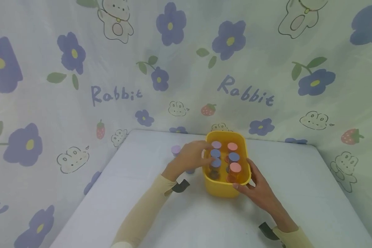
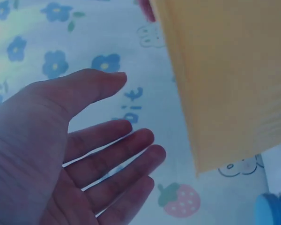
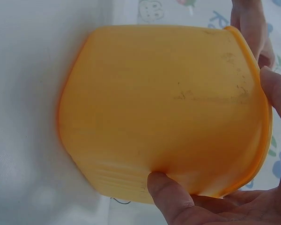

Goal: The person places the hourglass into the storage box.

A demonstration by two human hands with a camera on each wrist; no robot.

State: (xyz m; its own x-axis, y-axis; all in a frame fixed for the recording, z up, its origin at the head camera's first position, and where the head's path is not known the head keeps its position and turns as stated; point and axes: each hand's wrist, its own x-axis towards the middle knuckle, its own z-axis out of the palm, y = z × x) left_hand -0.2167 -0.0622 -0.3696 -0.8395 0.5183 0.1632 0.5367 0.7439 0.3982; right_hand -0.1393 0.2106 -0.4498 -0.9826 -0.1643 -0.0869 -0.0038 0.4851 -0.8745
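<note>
A yellow plastic bin (image 1: 224, 190) stands on the white table, holding several small jars with round pink, blue and purple lids, such as a pink-lidded jar (image 1: 235, 168). My left hand (image 1: 190, 155) reaches over the bin's left rim, fingertips above the blue-lidded jars (image 1: 215, 153). In the left wrist view its fingers are spread, with nothing between them and the bin's wall (image 2: 229, 84) beside them. My right hand (image 1: 260, 193) grips the bin at its near right corner. In the right wrist view its thumb lies at the rim and a finger (image 3: 171, 194) presses the wall.
Left of the bin, a purple-lidded jar (image 1: 175, 150) and a blue-lidded jar (image 1: 190, 171) stand on the white table (image 1: 136, 165), partly behind my left hand and forearm. A curtain (image 1: 186, 69) printed with flowers and rabbits hangs behind the table and along its sides.
</note>
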